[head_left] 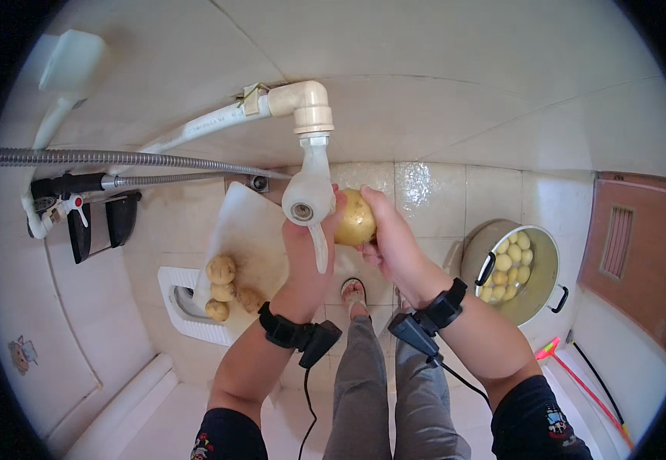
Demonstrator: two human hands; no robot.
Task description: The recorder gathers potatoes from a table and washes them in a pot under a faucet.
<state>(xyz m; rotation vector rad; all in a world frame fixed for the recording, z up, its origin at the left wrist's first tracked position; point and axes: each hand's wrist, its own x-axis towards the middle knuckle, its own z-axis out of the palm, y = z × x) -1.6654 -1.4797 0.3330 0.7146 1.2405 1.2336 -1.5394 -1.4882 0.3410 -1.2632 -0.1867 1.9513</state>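
Note:
Just under and to the right of the white tap (311, 188), a large yellow potato (356, 218) is held between my two hands. My right hand (387, 224) is closed around its right side, with the thumb along the top and fingers beneath. My left hand (338, 205) presses against its left side; the tap and its lever hide most of that hand. Several brown potatoes (222, 270) lie to the left on a pale, soil-stained slab (242, 218). At the right, a big metal pot (541, 300) holds many pale yellow potatoes (503, 262) at its bottom.
A squat toilet (189, 318) is set in the floor by the slab. A metal hose (141, 159) and white pipe (222, 120) run along the wall at left. A brown door (630, 253) stands at the right, above a red-handled tool (578, 376). My feet are below my hands.

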